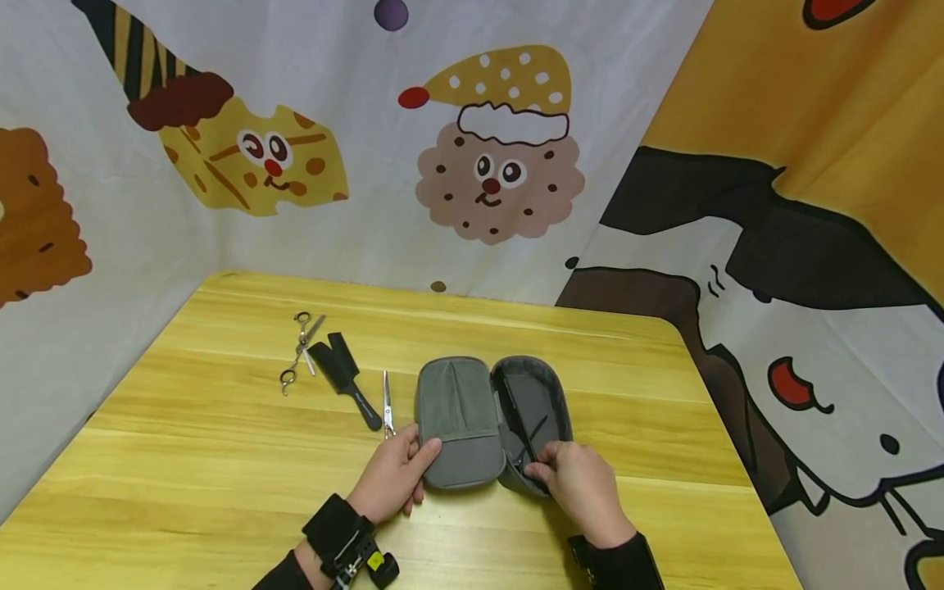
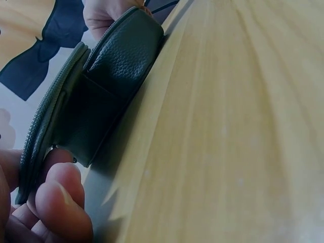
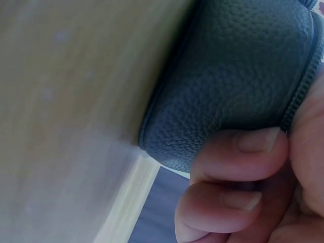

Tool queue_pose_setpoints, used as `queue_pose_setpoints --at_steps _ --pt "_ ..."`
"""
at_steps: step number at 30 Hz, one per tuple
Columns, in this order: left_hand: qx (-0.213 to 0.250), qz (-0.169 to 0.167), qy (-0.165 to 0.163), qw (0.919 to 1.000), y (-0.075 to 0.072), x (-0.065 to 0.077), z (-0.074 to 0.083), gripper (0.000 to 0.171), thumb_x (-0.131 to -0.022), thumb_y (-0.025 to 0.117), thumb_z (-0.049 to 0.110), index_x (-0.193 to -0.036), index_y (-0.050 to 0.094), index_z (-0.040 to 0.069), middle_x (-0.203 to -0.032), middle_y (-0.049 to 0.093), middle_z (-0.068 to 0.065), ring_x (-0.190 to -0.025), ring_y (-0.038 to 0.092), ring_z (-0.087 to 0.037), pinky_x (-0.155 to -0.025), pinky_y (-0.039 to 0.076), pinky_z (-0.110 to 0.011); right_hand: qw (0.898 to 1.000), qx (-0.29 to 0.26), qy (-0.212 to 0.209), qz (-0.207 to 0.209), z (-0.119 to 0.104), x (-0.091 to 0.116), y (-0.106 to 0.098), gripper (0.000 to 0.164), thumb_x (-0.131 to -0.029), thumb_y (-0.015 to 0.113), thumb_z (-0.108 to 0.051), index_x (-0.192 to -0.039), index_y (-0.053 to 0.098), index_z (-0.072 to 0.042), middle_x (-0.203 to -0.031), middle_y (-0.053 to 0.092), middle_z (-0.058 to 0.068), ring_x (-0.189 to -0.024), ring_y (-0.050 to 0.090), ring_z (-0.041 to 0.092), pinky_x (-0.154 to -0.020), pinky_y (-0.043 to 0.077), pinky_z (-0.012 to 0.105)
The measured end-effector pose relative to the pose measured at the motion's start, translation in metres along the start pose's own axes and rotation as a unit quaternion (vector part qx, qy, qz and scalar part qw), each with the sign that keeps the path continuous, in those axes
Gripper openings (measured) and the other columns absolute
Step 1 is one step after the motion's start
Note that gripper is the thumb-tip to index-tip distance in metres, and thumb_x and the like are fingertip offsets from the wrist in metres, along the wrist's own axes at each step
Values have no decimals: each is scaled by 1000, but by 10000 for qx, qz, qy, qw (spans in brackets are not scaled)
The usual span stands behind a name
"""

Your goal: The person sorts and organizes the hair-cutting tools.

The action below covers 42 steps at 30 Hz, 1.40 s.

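Observation:
A grey zip case (image 1: 460,457) lies unfolded on the table, its flat pocketed lid on the left and its deeper half on the right. My left hand (image 1: 398,471) pinches the lid's left edge, thumb on top and fingers beneath. Reaching over the near right rim of the deep half, my right hand (image 1: 583,487) pinches the near end of a slim black comb (image 1: 514,410) between thumb and forefinger. Its other fingers curl against the outer wall (image 3: 243,76). Dark scissors (image 1: 540,428) lie in the case beside the comb, partly hidden by that hand.
Left of the case lie silver scissors (image 1: 387,401), two black combs (image 1: 335,369) overlapping each other, and thinning scissors (image 1: 304,344) farther back. The wooden table (image 1: 221,475) meets a printed cloth (image 1: 369,246) at its far edge.

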<state>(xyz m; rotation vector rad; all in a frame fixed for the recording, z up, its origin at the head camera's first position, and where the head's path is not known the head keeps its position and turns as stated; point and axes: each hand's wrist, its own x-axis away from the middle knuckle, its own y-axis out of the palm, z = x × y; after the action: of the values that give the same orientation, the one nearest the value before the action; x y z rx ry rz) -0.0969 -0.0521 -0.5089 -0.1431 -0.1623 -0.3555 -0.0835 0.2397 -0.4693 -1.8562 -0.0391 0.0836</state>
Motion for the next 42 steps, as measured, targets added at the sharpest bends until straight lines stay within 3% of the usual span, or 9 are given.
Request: queue_pose_setpoints --at_steps 17,22,27,35,42 --pt "22 11 -39 10000 0 -2 -2 49 -108 62 44 -138 57 4 -67 64 -12 -43 53 -17 -37 51 -41 9999 -111 121 -31 0 -2 1 22 -85 91 -34 -76 74 -22 -69 68 -9 -61 60 8 -54 47 30" --pt "3 20 -19 10000 1 -2 -3 49 -108 63 43 -137 57 4 -68 65 -13 -43 53 -17 -37 51 -41 9994 -333 73 -17 0 -3 4 20 -83 93 -28 -89 76 -18 -73 69 -8 -64 61 7 -56 50 30" --pt "-29 12 -18 10000 1 -1 -3 51 -108 62 44 -139 57 4 -69 65 -14 -43 53 -17 -38 51 -41 9982 -589 61 -6 1 -2 6 34 -81 94 -21 -101 67 -17 -73 60 -9 -62 53 6 -56 44 28" --pt "-86 -40 32 9999 1 0 -1 51 -108 61 45 -139 57 5 -72 66 -16 -45 54 -18 -38 52 -41 9988 -475 -108 -67 3 0 6 32 -84 93 -24 -84 61 -22 -68 56 -11 -60 49 5 -55 40 25" --pt "-89 -43 36 9999 1 1 0 52 -108 61 46 -139 57 4 -72 66 -15 -45 54 -18 -38 51 -40 9988 -454 -106 -157 2 1 2 29 -87 90 -29 -80 62 -23 -66 56 -10 -59 48 6 -54 38 25"
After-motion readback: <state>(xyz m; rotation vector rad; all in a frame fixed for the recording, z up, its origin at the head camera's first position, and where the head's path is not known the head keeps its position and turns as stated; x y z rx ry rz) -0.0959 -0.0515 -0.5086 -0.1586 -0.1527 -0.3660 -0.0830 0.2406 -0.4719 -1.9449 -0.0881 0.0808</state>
